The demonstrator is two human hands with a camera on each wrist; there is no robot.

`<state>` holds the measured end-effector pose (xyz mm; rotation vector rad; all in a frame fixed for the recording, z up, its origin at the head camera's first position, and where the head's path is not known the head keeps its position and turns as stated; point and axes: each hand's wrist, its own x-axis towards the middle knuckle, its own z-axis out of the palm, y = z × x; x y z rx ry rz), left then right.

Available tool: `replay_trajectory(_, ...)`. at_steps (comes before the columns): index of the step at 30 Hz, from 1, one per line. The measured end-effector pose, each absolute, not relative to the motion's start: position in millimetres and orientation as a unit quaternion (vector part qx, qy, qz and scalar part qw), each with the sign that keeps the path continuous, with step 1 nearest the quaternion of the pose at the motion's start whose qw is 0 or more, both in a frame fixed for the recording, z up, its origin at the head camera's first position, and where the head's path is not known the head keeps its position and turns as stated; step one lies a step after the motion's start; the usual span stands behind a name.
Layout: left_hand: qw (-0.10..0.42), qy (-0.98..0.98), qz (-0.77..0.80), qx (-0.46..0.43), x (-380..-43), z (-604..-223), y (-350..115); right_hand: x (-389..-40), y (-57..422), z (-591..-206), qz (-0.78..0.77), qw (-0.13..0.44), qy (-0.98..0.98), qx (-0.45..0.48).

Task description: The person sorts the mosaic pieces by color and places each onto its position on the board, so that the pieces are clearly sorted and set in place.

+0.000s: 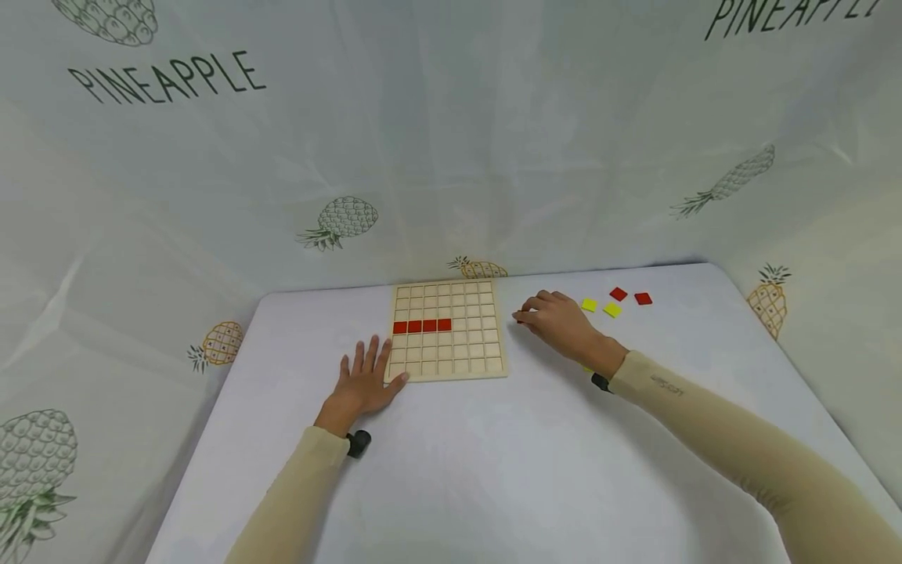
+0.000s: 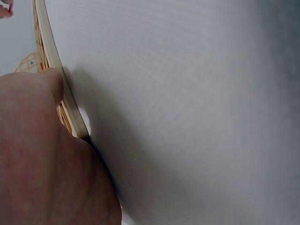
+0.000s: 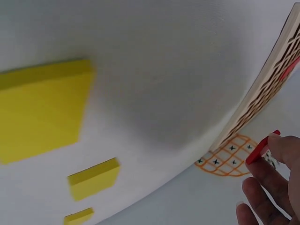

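Observation:
A pale wooden grid board [image 1: 472, 364] lies near the back of the table, with several red square tiles [image 1: 430, 325] side by side in one row from its left edge. My left hand [image 1: 366, 388] rests with fingers spread at the board's near left corner, its thumb over the near edge. Just right of the board, my right hand [image 1: 564, 325] pinches a red tile [image 3: 261, 149] between thumb and fingers, held above the table; in the head view the fingers mostly cover it.
Loose red tiles [image 1: 643, 298] and yellow tiles [image 1: 612, 310] lie at the back right, beyond my right hand. Another yellow tile is partly hidden under the right wrist. A pineapple-print cloth [image 1: 451, 157] hangs right behind the white table [image 1: 493, 470].

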<state>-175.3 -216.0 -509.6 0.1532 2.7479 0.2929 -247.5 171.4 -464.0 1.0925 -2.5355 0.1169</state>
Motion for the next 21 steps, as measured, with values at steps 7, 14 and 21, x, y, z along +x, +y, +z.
replay_trajectory(7,0.186,0.976,0.104,0.053,-177,-512,-216,-251,150,-467,0.045,0.197,-0.894,0.400)
replay_trajectory(14,0.187,0.976,0.097,0.052,-175,-511,-216,-254,128,-471,0.043,0.197,-0.888,0.412)
replay_trajectory(21,0.181,0.976,0.104,0.053,-173,-509,-214,-256,107,-472,0.040,0.176,-0.893,0.412)
